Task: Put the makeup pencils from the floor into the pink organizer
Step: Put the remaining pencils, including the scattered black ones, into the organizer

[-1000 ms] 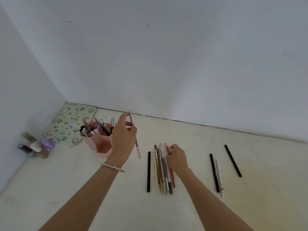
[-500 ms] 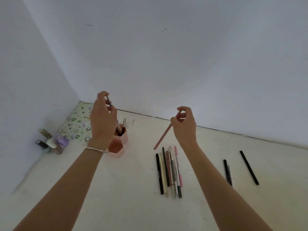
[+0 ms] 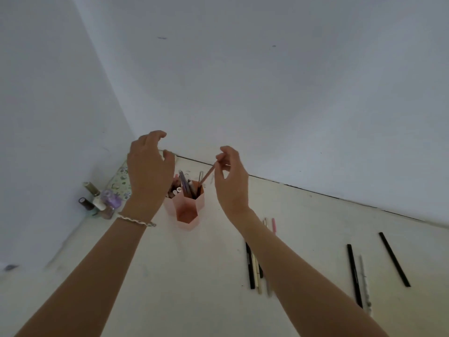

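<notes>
Landmark: pink organizer (image 3: 188, 211), upright on the floor (image 3: 194, 276) near the corner of the wall (image 3: 267, 93), already stuffed with pencils and brushes.

- Above and just left of organizer: left hand (image 3: 150, 166), raised off it, fingers loosely spread and curved, gripping nothing. Bracelet (image 3: 136, 221) on that wrist.
- Above and just right of organizer: right hand (image 3: 232, 183), thumb and fingertips pinching the upper end of a salmon pencil (image 3: 207, 175).
- Salmon pencil tilted, top leaning right, lower end dipping inside the organizer's front hexagonal cell among the other sticks. Touching the bottom or not: cannot tell.
- Right of organizer, on the floor: bundle of pencils (image 3: 250, 268) lying side by side, mostly hidden under the right forearm. Pink pencil (image 3: 273, 224) poking out at the bundle's far end.
- Well right of organizer, apart from the bundle: black pencil (image 3: 354, 276) with a pale pencil (image 3: 365, 284) just beside it. Farther right again, second black pencil (image 3: 394, 259), lying alone.
- Left of organizer, against the wall: nail polish bottles (image 3: 99, 203), clustered, some tipped over.
- Behind and left of organizer: patterned pouch (image 3: 120, 178), flat on the floor, partly covered by the left hand.
</notes>
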`<action>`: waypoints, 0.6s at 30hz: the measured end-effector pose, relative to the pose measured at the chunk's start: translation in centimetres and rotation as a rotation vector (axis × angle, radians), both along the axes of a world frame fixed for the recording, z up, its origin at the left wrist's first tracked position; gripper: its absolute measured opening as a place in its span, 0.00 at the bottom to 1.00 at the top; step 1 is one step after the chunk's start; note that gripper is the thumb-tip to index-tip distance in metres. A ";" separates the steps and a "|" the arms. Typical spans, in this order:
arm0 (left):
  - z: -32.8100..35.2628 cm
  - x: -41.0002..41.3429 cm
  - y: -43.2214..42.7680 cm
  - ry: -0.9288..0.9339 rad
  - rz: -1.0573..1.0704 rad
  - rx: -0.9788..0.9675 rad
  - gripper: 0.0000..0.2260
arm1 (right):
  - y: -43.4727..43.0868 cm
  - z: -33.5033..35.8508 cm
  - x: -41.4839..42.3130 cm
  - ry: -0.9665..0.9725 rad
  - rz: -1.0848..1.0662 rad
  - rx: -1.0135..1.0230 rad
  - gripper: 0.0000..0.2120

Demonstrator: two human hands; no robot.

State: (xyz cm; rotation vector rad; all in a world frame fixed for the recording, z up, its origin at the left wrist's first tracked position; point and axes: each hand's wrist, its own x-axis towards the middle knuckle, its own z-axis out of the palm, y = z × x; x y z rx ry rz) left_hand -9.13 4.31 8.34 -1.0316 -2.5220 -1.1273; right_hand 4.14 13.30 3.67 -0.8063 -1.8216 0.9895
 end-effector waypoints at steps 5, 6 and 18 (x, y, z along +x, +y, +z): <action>1.0 1.2 -0.7 -0.046 -0.046 0.037 0.17 | -1.1 -3.9 -1.6 -0.280 0.122 0.061 0.15; 1.0 1.7 -0.8 -0.050 -0.054 0.052 0.16 | -1.3 -4.3 -1.5 -0.311 0.123 0.110 0.16; -11.1 14.1 2.3 -0.560 -0.261 -0.557 0.09 | 4.4 -0.6 8.9 -0.023 -0.315 -0.091 0.22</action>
